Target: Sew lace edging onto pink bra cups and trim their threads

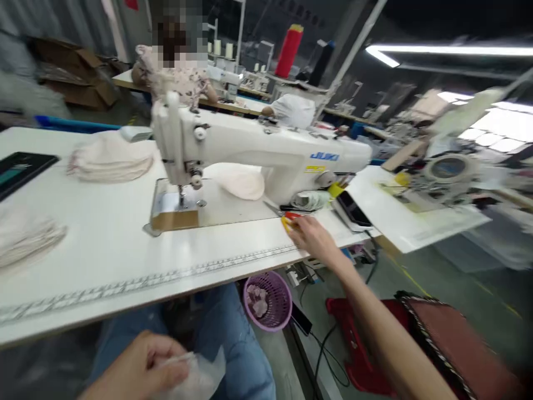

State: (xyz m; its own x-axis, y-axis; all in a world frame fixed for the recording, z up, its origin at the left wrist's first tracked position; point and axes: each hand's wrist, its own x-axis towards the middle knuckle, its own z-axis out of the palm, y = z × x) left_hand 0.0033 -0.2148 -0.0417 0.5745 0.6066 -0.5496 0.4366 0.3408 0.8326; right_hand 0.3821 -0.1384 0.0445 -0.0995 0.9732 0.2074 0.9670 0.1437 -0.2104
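Low over my lap, my left hand (145, 366) pinches a thin, whitish piece of fabric (206, 375) that looks sheer at its edge. My right hand (310, 238) reaches out to the table and has its fingers closed on the handles of red-and-yellow scissors (287, 221). Their blades point left toward the bed of the white sewing machine (250, 136). Under the machine's arm lies a cream fabric piece (244, 183). The needle area (182, 197) is left of both scissors and right hand.
Stacks of cream fabric (110, 158) and a dark phone (25, 169) lie on the left of the white table (108, 233). A control box (352, 211) is at the right. Below stands a purple basket (270, 300) with scraps. A co-worker (179, 78) sits beyond.
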